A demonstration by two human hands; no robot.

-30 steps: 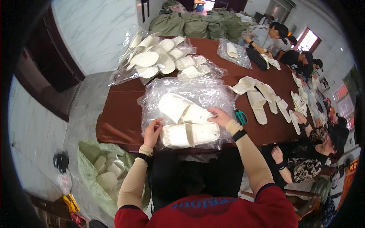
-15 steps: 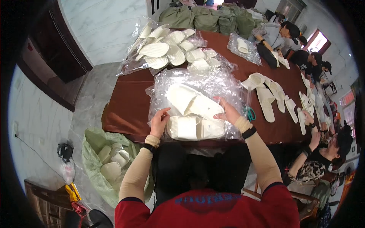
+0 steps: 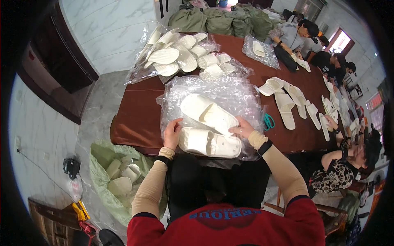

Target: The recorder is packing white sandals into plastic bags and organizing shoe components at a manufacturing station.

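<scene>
Two white slide slippers lie on a stack of clear plastic bags (image 3: 172, 98) at the near side of the brown-covered table. Tilted, with its toe at the upper left, is the upper slipper (image 3: 197, 107); my right hand (image 3: 243, 127) pinches its heel end. Below it the lower slipper (image 3: 197, 141) lies lengthwise along the table edge. My left hand (image 3: 172, 132) is beside this one's toe, fingers loosely bent and apart, with nothing seen in them. Whether its fingertips touch the slipper I cannot tell.
Bagged white slippers (image 3: 164, 55) pile up at the back left. Teal-handled scissors (image 3: 269, 121) and loose slippers (image 3: 284, 108) lie to the right. A green woven sack (image 3: 100, 158) with slippers stands by my left. Co-workers sit along the table's right side; green sacks (image 3: 186, 21) line the back.
My right hand has closed on the upper slipper's heel and moved slightly inward. Both slippers have shifted a little, the lower one toward me. My left hand's fingers have come closer together.
</scene>
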